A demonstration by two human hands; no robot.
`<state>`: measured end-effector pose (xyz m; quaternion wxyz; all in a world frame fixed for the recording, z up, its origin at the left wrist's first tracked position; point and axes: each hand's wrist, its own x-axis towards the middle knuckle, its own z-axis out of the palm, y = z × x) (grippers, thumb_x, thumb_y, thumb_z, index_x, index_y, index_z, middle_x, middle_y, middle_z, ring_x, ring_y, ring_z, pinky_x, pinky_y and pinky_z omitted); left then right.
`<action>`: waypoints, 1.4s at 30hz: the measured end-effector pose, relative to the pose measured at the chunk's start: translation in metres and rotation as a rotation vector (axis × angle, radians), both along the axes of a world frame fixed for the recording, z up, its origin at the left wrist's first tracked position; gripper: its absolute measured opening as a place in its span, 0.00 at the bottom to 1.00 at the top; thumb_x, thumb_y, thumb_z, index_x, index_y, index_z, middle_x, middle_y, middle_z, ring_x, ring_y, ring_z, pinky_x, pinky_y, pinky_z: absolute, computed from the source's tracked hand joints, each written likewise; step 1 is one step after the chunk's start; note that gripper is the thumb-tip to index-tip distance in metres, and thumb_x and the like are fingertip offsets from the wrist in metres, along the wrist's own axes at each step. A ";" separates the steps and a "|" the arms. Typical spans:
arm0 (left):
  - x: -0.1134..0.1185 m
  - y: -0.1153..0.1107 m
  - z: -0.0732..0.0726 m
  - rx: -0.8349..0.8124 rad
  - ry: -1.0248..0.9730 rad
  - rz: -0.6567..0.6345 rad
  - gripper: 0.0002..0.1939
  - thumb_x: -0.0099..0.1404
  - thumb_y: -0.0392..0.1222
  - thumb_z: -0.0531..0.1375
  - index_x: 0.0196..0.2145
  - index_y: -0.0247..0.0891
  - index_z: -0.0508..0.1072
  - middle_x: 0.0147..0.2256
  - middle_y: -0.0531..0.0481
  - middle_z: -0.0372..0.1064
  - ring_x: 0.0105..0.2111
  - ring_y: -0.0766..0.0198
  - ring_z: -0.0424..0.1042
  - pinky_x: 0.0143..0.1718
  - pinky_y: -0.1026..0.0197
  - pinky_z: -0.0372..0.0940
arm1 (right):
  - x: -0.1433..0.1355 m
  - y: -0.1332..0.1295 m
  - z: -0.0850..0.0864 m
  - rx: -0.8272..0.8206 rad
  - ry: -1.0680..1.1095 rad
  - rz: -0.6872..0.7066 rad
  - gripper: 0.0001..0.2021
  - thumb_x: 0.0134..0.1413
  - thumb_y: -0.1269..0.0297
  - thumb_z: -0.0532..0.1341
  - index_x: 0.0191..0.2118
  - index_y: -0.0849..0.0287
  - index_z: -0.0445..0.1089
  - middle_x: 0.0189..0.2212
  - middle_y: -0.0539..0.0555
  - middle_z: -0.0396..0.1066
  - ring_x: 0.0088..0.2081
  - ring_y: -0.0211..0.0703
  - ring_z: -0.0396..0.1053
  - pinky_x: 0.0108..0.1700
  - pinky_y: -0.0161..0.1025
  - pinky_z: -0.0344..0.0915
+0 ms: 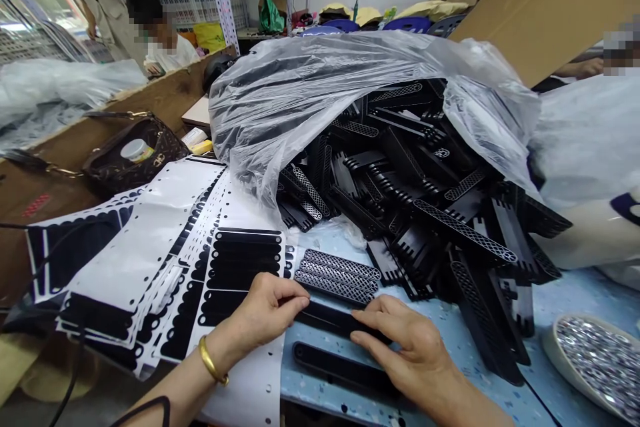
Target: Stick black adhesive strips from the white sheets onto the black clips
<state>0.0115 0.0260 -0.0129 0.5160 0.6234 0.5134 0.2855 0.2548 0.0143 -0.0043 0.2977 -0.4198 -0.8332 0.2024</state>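
Note:
A long black plastic bar with rounded ends lies between my two hands over the blue table. My left hand pinches thumb and forefinger together at its left end, on what looks like a thin black adhesive strip; its edge shows faintly along the bar. The right end is gripped by my right hand, fingers above and thumb below. Nearer to me lies another black bar, smooth side up. Just beyond my hands, several bars with a silver lattice pattern sit side by side. Left of them is a sheet of black strips.
A clear plastic bag spills a heap of black slotted parts. At right stands a bowl of small shiny metal pieces. More white sheets and a brown handbag are at left. A person sits beyond.

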 end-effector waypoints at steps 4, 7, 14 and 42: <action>0.001 -0.001 -0.001 0.002 0.013 0.015 0.15 0.61 0.45 0.56 0.27 0.32 0.78 0.23 0.47 0.71 0.21 0.65 0.68 0.23 0.66 0.65 | 0.001 -0.003 -0.002 0.026 0.068 0.020 0.08 0.57 0.71 0.62 0.39 0.59 0.79 0.26 0.53 0.72 0.27 0.39 0.71 0.27 0.34 0.68; 0.001 -0.002 0.001 -0.006 0.008 0.015 0.16 0.61 0.46 0.57 0.27 0.32 0.78 0.24 0.47 0.72 0.22 0.65 0.68 0.23 0.66 0.65 | 0.000 -0.006 -0.003 0.112 0.072 0.017 0.09 0.59 0.72 0.60 0.40 0.59 0.78 0.27 0.54 0.72 0.28 0.40 0.71 0.29 0.35 0.69; -0.001 -0.001 0.005 -0.038 -0.034 -0.017 0.15 0.61 0.46 0.58 0.28 0.31 0.78 0.25 0.47 0.72 0.21 0.67 0.67 0.23 0.67 0.66 | 0.003 -0.004 -0.008 0.056 0.119 0.042 0.09 0.60 0.70 0.60 0.41 0.57 0.78 0.28 0.53 0.72 0.28 0.39 0.70 0.28 0.34 0.69; -0.003 0.000 0.003 0.048 -0.012 -0.015 0.13 0.62 0.43 0.59 0.31 0.33 0.81 0.28 0.45 0.77 0.17 0.70 0.69 0.18 0.71 0.63 | 0.010 -0.013 -0.011 0.033 0.068 0.087 0.13 0.66 0.69 0.55 0.51 0.59 0.73 0.34 0.56 0.71 0.35 0.43 0.69 0.35 0.39 0.70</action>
